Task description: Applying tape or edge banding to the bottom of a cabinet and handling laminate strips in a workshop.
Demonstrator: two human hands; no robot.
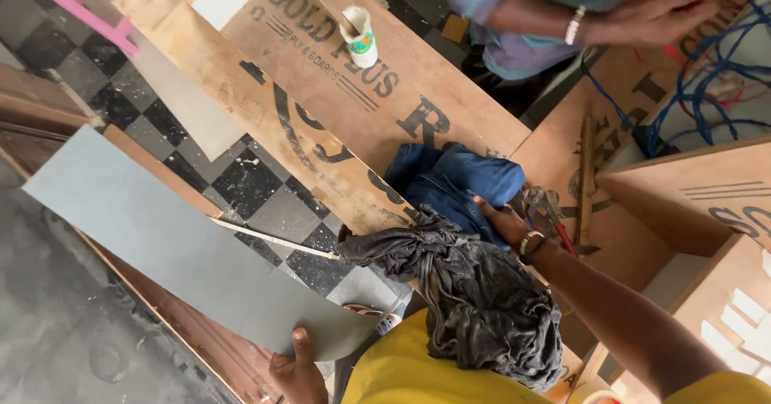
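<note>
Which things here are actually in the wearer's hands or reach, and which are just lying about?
In hand:
- grey laminate sheet, its edge held by the left hand
- blue denim cloth, touched by the right hand
- dark grey rag, draped by the right arm

Lying about:
- glue bottle on the plywood board
- pliers
- blue cord, by another person's hand
- pink stool
</note>
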